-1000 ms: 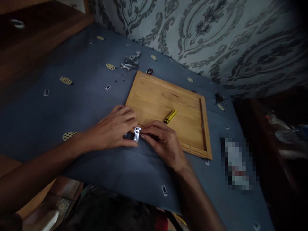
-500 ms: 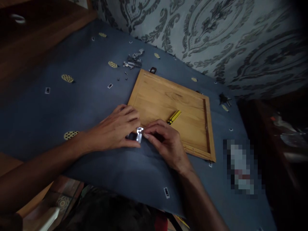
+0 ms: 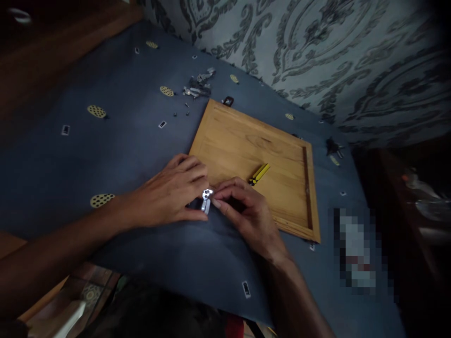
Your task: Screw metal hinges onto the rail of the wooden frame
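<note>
A shiny metal cabinet hinge (image 3: pixel 206 201) sits at the near left corner of a framed wooden cabinet door (image 3: pixel 232 141). My left hand (image 3: pixel 178 190) grips it, with the thumb below and the curled fingers above and over the door's corner. From the other side, the thumb and forefinger of my right hand (image 3: pixel 243 206) pinch together at the hinge's right edge. Whatever lies between those fingertips is too small to make out. A yellow-and-black handled tool (image 3: pixel 260 173) lies on the door panel just beyond my right hand.
Several metal hinges (image 3: pixel 199 87) lie in a pile behind the door, with a few small screws (image 3: pixel 187 105) nearby. Dark hardware (image 3: pixel 333 148) rests at the far right, and a pixelated item (image 3: pixel 355 253) nearer. A patterned wall (image 3: pixel 310 56) borders the blue cloth (image 3: pixel 130 141).
The view has shifted slightly, so the door and tool appear a little further right. Both hands stay at the hinge, which looks turned slightly, with more of its face showing.
</note>
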`<state>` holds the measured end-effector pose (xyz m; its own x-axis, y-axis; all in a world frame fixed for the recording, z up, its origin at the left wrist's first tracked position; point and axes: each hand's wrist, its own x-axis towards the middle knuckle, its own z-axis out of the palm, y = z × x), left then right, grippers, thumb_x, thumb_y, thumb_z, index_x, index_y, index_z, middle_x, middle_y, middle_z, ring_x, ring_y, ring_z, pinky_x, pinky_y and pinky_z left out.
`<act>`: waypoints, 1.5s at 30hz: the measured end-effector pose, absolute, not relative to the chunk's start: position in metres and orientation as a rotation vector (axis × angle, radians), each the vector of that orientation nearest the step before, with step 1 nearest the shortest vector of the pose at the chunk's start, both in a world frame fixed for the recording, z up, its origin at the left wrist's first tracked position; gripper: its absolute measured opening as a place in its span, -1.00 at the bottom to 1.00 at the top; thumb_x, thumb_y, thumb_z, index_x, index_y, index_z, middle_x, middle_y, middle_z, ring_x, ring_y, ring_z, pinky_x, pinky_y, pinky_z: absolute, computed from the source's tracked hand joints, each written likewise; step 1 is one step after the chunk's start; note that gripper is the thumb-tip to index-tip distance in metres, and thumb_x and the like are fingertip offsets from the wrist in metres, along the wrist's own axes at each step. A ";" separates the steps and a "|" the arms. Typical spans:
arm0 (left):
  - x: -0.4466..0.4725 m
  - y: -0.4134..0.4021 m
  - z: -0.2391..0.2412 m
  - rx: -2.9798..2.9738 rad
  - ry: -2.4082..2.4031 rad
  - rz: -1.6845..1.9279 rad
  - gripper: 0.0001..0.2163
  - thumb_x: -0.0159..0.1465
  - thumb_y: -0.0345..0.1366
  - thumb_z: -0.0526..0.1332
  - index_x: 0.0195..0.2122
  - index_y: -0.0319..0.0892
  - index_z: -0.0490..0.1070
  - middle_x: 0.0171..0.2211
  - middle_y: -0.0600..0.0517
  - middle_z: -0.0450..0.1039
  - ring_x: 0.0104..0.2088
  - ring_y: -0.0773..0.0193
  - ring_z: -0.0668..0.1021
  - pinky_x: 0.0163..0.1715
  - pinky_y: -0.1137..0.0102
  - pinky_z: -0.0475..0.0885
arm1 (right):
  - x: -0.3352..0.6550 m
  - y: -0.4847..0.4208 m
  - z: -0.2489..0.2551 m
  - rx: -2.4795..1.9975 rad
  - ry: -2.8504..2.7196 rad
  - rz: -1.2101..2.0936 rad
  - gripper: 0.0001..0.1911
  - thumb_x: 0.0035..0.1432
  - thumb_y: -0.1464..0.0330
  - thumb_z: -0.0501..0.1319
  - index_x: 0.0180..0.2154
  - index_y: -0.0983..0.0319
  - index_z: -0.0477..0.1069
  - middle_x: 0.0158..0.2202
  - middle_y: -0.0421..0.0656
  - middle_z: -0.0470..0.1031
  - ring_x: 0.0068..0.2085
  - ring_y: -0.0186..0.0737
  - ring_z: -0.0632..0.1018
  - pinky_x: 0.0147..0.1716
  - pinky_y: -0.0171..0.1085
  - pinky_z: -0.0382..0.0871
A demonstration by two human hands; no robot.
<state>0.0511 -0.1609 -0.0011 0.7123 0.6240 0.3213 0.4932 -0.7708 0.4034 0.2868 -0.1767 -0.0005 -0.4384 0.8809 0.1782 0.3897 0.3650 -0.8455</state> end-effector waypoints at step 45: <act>0.052 -0.162 0.002 2.651 0.918 0.560 -0.69 0.35 -0.08 0.43 -0.25 -0.18 0.40 -0.11 -0.06 0.47 0.00 0.03 0.44 0.11 0.10 0.34 | 0.271 -0.173 0.000 -1.275 -1.880 1.021 -0.85 0.25 0.30 0.43 -0.38 0.17 0.59 -0.34 -0.14 0.59 -0.30 -0.20 0.60 -0.29 -0.23 0.52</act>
